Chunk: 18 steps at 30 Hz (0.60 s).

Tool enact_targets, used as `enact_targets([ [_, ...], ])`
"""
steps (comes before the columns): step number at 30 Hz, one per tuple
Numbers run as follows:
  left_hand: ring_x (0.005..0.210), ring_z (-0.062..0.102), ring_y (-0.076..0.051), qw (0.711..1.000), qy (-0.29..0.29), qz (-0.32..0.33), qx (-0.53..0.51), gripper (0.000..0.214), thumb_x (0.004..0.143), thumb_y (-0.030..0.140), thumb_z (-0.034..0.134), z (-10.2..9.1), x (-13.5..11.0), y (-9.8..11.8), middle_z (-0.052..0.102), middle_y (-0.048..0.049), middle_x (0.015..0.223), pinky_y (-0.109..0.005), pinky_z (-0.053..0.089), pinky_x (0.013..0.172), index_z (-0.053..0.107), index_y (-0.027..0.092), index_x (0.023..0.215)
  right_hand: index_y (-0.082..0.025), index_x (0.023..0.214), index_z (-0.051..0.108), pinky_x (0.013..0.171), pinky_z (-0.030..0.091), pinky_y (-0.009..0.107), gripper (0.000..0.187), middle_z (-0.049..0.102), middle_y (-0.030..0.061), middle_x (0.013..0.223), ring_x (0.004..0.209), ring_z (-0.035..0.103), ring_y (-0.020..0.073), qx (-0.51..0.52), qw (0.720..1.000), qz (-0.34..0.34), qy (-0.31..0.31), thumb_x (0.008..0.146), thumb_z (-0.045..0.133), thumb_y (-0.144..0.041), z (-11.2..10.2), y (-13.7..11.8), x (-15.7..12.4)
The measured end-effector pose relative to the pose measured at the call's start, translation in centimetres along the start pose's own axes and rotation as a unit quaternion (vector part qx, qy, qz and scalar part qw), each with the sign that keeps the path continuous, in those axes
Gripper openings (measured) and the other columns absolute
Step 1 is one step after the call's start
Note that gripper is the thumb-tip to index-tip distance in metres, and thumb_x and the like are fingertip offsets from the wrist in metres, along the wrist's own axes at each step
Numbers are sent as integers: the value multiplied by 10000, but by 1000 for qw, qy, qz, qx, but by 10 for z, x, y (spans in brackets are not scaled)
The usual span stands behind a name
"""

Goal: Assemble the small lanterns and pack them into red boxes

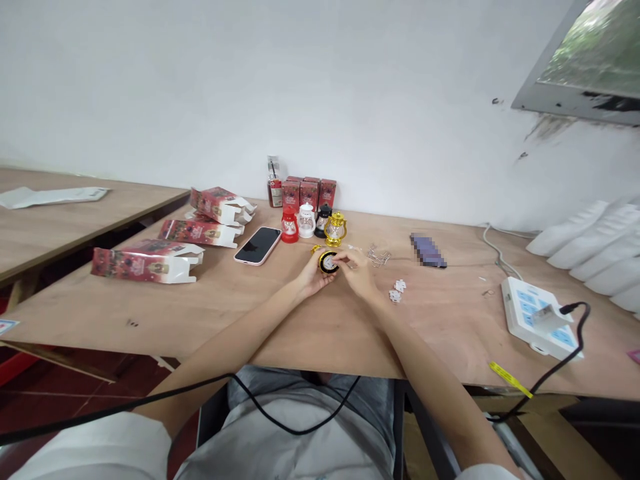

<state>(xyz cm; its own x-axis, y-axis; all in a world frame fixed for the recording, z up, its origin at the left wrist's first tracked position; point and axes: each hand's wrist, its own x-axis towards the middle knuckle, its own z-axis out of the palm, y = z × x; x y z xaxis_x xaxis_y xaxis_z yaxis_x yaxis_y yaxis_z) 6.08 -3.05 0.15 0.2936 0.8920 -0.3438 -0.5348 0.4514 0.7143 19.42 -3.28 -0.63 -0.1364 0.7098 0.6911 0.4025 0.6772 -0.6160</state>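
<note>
My left hand [309, 280] is closed around a small gold lantern [323, 268], turned so that its round black-and-gold underside faces me. A whitish part shows in the middle of that underside. The fingers of my right hand [359, 275] are pinched together at the right side of the base; whatever they hold is too small to make out. Just behind my hands stand a red lantern [289, 227], a white lantern [307, 221], a black lantern [323, 223] and another gold lantern [335, 231], all upright. To the right lie small metal pieces [379, 256] and small white pieces [397, 291].
A phone [259, 245] lies left of the lanterns, near several opened red boxes [150, 261]. Smaller red boxes [309, 194] and a clear-topped package [275, 183] stand by the wall. A dark phone [428, 251], a power strip [537, 317] and a yellow strip [510, 379] are right.
</note>
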Motion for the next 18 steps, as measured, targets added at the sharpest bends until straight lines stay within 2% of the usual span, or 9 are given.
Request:
enact_targets([
  [3,456,556,-101,1000,0,-1,3,323,932,399,407,0,0,0,583,-6,589,-184,460,446,562,158,783,-229,731,677,735,474,313,95,682,11,762,762,577,174,2,1000,14,10,805,618,-220,0,1,0],
  [10,468,564,-102,1000,-10,0,-1,316,926,405,421,-3,2,-1,594,-9,604,-187,474,463,567,156,796,-228,743,662,729,472,317,97,668,13,769,755,561,174,-18,1000,0,2,821,605,-237,0,-2,-1],
  [13,466,559,-100,1000,-13,3,-6,308,920,406,437,-4,3,-1,586,-5,600,-190,474,464,571,156,799,-220,805,660,741,479,321,61,649,29,835,774,564,175,-27,1000,-1,14,816,615,-260,0,-3,-1],
  [16,456,552,-89,1000,-15,6,-9,319,925,409,432,-4,3,-2,589,-1,608,-186,478,466,576,150,807,-209,915,652,785,492,335,153,641,57,955,862,593,190,-20,999,16,29,786,648,-292,0,0,0],
  [18,452,551,-87,1000,-15,4,-10,329,932,408,418,-4,3,-2,590,-1,607,-186,480,465,579,146,815,-204,971,640,825,494,348,219,658,67,1000,924,610,202,5,999,38,9,776,653,-301,1,3,1],
])
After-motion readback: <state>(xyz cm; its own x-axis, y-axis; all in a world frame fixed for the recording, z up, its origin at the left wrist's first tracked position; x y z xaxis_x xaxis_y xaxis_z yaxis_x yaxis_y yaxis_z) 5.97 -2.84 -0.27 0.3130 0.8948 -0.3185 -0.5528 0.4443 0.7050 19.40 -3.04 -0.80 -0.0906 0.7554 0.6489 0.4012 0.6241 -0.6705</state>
